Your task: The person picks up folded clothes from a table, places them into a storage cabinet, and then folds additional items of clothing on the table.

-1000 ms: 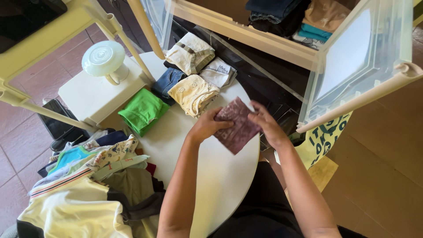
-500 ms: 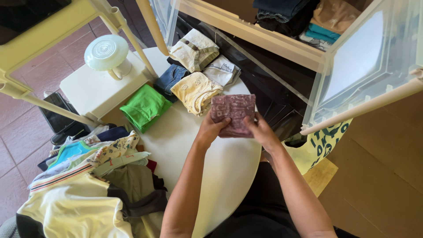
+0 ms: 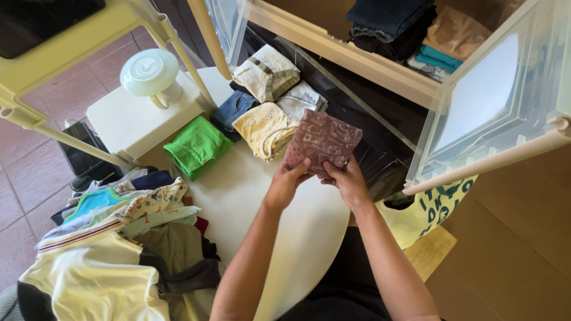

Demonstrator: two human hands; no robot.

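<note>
A folded maroon patterned cloth [image 3: 323, 141] is held up above the round white table [image 3: 297, 232]. My left hand [image 3: 288, 181] grips its lower left edge and my right hand [image 3: 345, 178] grips its lower right edge. Just beyond the cloth lie folded clothes: a pale yellow piece [image 3: 264, 128], a white printed piece [image 3: 302, 98], a beige piece [image 3: 266, 72], a denim piece [image 3: 234, 110] and a bright green piece [image 3: 196, 145].
A heap of unfolded clothes [image 3: 113, 238] fills the table's left side. A white stool [image 3: 137, 122] carries a pale green lidded dish [image 3: 150, 72]. An open clear plastic drawer [image 3: 482, 101] at upper right holds folded dark and teal clothes [image 3: 395, 21].
The maroon cloth lay flat under both hands on the table; it is now folded smaller and lifted up toward the stack of folded clothes.
</note>
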